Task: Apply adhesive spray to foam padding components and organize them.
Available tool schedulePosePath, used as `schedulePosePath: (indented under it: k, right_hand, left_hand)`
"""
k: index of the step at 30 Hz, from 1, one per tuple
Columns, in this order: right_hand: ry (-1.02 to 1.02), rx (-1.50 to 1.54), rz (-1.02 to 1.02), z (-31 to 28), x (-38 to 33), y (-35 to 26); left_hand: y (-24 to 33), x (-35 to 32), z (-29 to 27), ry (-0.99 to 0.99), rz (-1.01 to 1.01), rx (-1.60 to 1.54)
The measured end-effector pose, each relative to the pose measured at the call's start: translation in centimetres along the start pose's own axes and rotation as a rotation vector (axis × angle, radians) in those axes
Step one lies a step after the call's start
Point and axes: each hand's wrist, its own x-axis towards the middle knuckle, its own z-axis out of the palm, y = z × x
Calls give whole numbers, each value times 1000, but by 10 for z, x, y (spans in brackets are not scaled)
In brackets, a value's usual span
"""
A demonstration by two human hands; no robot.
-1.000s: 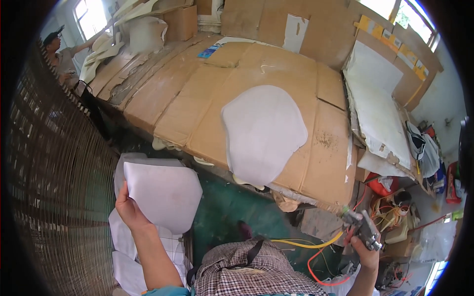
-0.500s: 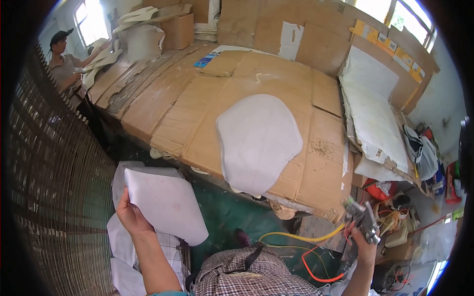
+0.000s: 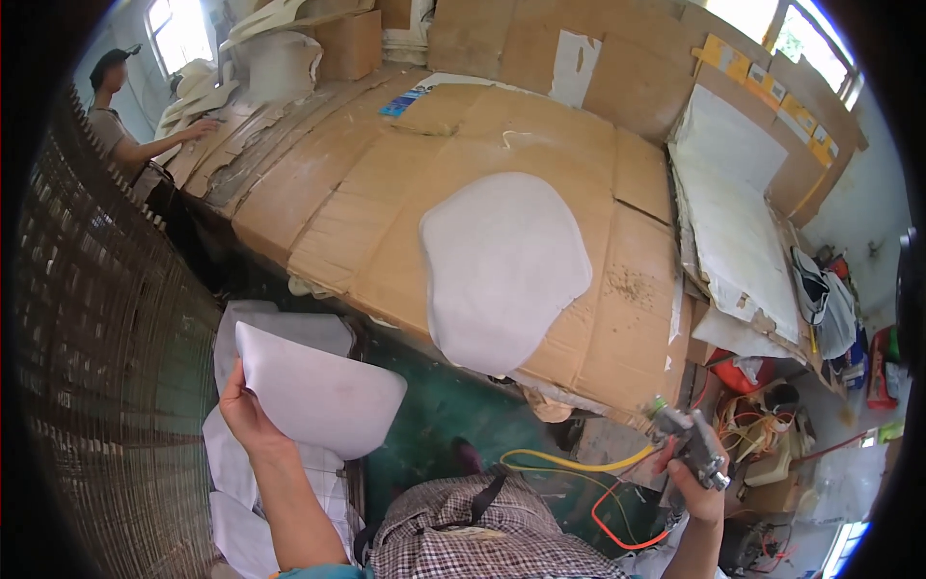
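My left hand [image 3: 246, 415] grips a white foam sheet [image 3: 323, 391] by its left edge, held above a stack of similar white sheets [image 3: 236, 492] at the lower left. My right hand [image 3: 696, 478] holds a metal spray gun [image 3: 690, 444] at the lower right, with a yellow hose [image 3: 569, 463] and a red hose [image 3: 617, 526] trailing from it. A large rounded white foam piece [image 3: 502, 265] lies flat on the cardboard-covered table [image 3: 386, 193], near its front edge. Both hands are below the table's front edge, apart from that piece.
A woven wire panel [image 3: 96, 367] fills the left side. Another person [image 3: 121, 125] stands at the table's far left. White sheets [image 3: 733, 212] lie on the table's right. Bags and clutter [image 3: 820, 309] sit at the right; the floor [image 3: 434, 415] below is green.
The view has shifted, so the table and foam piece sit lower in the picture. My left hand tilted the white sheet slightly. The spray gun stays in my right hand.
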Motion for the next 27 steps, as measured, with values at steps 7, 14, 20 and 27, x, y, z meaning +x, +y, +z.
schedulePosePath:
  k: [7, 14, 20, 27]
  right_hand:
    - [4, 28, 109, -29, -6, -1]
    - [290, 40, 90, -21, 49, 28]
    - [194, -184, 43, -37, 124, 99]
    - [-98, -949, -459, 33, 254, 245]
  left_hand:
    - [-2, 5, 2, 83, 28, -8]
    - [-3, 6, -8, 94, 58, -34]
    - [7, -20, -7, 246, 192, 86]
    - [4, -41, -16, 233, 239, -155]
